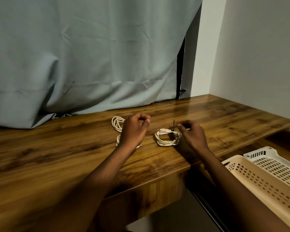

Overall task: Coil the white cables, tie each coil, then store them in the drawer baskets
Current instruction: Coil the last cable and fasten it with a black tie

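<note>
A wooden bench [57, 156] with dark grain carries three white cable coils: one coil [166, 137] near the middle with a dark tie [173, 127] on it, a second coil [117, 123] farther back left, a third coil [120, 141] partly hidden.

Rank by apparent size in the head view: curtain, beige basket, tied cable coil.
1. curtain
2. beige basket, though it is nearest the camera
3. tied cable coil

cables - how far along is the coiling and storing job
Three coils lie on the desk. The right hand is at the dark tie on the near coil; the left hand holds nothing visible. Both baskets show no cables, so storing remains.
</note>
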